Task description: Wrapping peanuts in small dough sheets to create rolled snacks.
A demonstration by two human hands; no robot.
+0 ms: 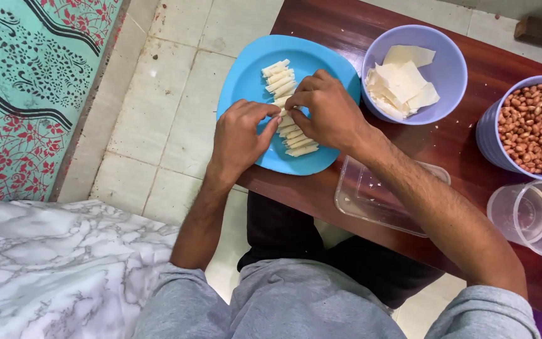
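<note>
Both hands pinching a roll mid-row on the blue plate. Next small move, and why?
Probably set that roll down in line and let go. Left hand and right hand meet on one small roll in the gap of the row of rolls on the blue plate; rolls already lie above and below it.

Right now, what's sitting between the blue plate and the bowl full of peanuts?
In the head view, a lavender bowl of flat white pastry sheets stands between the blue plate and the peanut bowl, on the dark wooden table.
</note>
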